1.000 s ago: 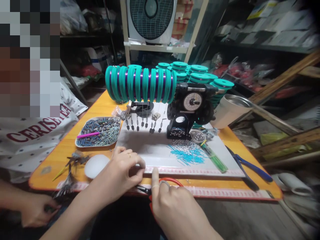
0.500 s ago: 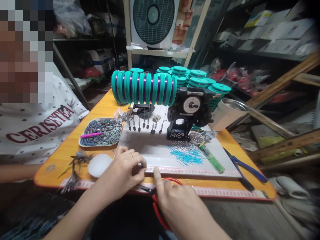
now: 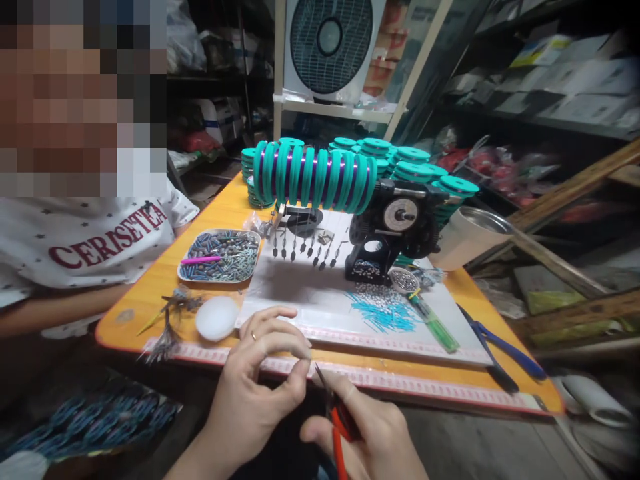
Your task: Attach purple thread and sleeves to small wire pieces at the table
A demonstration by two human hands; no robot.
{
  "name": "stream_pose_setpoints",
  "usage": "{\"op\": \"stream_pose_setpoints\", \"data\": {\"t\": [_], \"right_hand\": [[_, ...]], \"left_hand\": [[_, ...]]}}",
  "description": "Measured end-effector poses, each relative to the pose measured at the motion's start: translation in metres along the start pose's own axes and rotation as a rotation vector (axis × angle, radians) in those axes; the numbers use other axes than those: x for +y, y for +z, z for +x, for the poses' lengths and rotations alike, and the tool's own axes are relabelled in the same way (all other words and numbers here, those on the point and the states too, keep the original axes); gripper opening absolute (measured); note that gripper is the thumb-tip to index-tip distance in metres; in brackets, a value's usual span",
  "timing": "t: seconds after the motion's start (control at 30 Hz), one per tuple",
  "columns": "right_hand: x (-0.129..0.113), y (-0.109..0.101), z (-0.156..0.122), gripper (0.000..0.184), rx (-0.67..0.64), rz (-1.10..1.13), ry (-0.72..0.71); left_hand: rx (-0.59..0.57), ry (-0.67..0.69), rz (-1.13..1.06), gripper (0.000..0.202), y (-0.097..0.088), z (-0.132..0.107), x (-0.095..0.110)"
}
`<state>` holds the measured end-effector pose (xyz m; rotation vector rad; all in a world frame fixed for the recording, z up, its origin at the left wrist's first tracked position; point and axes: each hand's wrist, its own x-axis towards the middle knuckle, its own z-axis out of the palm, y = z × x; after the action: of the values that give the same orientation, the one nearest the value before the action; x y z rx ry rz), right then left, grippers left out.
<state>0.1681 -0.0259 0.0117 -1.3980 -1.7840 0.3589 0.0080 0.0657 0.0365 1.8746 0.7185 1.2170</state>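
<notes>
My left hand (image 3: pixel 260 380) is in front of the table's near edge, thumb and fingers pinched together on something too small to make out. My right hand (image 3: pixel 370 433) is just below and right of it, closed around red-handled scissors (image 3: pixel 334 413) whose dark blades point up toward the left fingertips. Both hands are off the orange table (image 3: pixel 150 293), below the white work board (image 3: pixel 300 293). On the board lie a scatter of thin turquoise tubes (image 3: pixel 383 310) and small silver beads.
A row of teal spools (image 3: pixel 315 175) sits on a black winding machine (image 3: pixel 395 227). A tray of small parts (image 3: pixel 220 255), a white round lid (image 3: pixel 217 317), green tool (image 3: pixel 435 327) and blue-handled pliers (image 3: pixel 500 347) lie around. Another person in a white shirt (image 3: pixel 85 240) sits left.
Both my hands have pulled back off the table edge toward me. The right hand has lifted the scissors, blades now pointing up at the left fingertips. The view shifted right.
</notes>
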Motion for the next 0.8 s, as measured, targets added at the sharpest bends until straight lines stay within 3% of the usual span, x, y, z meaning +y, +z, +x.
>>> {"op": "stream_pose_setpoints", "data": {"t": [0.33,0.8], "right_hand": [[0.0001,0.0025,-0.0008,0.058,0.012,0.062,-0.003],[0.0030,0.0018,-0.0025,0.052,-0.108,0.155,0.088]], "left_hand": [[-0.014,-0.042,0.001,0.018,-0.0024,-0.0047,-0.0019],[-0.045,0.032,0.089,0.023,-0.0048,-0.0031,-0.0007]]}}
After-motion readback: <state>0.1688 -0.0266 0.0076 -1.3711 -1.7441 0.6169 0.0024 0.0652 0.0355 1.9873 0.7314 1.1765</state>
